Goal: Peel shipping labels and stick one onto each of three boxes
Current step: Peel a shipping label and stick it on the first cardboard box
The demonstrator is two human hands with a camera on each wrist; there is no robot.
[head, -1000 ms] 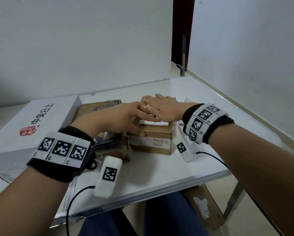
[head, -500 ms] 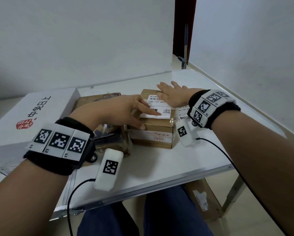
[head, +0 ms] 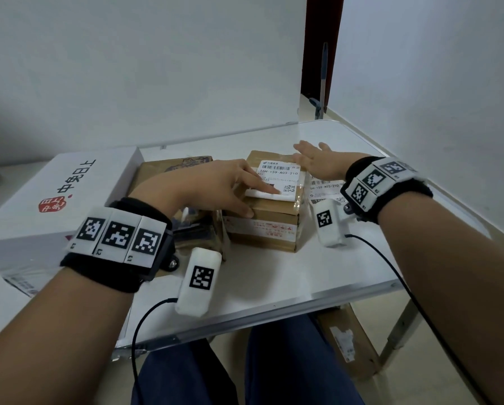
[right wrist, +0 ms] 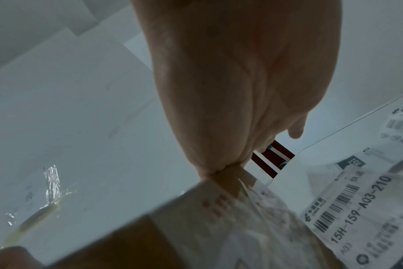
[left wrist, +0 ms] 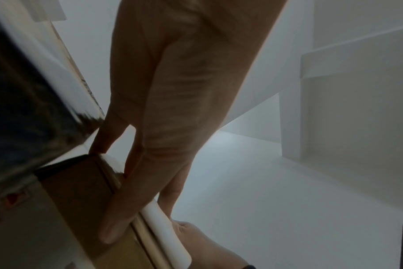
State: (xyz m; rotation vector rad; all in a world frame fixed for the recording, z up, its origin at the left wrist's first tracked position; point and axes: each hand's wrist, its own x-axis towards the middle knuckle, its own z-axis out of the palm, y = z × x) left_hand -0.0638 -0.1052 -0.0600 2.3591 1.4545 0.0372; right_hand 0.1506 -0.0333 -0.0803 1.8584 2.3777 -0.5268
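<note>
A small brown cardboard box (head: 262,229) stands mid-table with a white shipping label (head: 280,179) on its top. My left hand (head: 230,185) lies over the box's left side. Its straight fingers press the label's near left edge, and the thumb rests on the front top edge. In the left wrist view the left hand's fingers (left wrist: 154,145) run along the box (left wrist: 81,191). My right hand (head: 315,159) lies flat at the box's far right corner, fingers straight and holding nothing. More printed labels (head: 323,188) lie on the table just right of the box, also in the right wrist view (right wrist: 357,200).
A second brown box (head: 168,171) stands behind my left hand. A large white box (head: 54,194) with red and black print fills the table's left side. The white table (head: 274,287) ends close to my knees. Another carton (head: 341,340) stands on the floor below.
My right hand has slid off the label toward the box's far right corner, uncovering the print. My left hand has stayed on the label's left edge.
</note>
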